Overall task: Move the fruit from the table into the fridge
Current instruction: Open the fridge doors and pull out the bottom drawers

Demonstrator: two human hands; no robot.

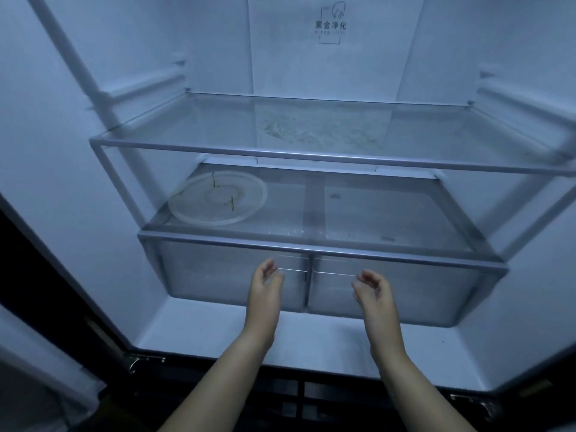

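Left hand (265,280) and right hand (371,286) loosely curled, empty, before the white fridge's (78,182) translucent plastic drawers (218,275); fruit not in view; risk: round fruit set on the clear glass shelf (218,129) may roll off its front edge

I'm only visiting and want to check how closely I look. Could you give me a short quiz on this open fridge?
1. True or false: the left hand holds a piece of fruit.
2. Where does the round clear plate lie? A: on the upper shelf. B: on the left side of the lower shelf. C: inside a drawer.
3. Fill in: below the lower shelf, ___ drawers sit side by side.

Key: 1 false, the left hand holds nothing. 2 B. 3 two.
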